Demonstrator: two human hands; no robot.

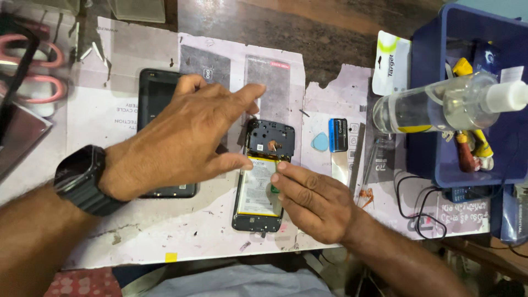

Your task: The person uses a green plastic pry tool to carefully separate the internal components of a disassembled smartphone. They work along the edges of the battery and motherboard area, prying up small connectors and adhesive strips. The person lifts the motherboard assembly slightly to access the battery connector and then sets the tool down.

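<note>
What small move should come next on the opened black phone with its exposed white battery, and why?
Probably lift the battery edge slightly. The right hand presses its fingertips on the white battery of the opened black phone, while the left hand brings its thumb to the battery's upper left corner. No tool is held; the blue triangular pick lies aside.

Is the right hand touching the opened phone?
Touching. The head view shows the right hand with its fingertips pressed on the battery of the opened phone, no gap visible.
</note>
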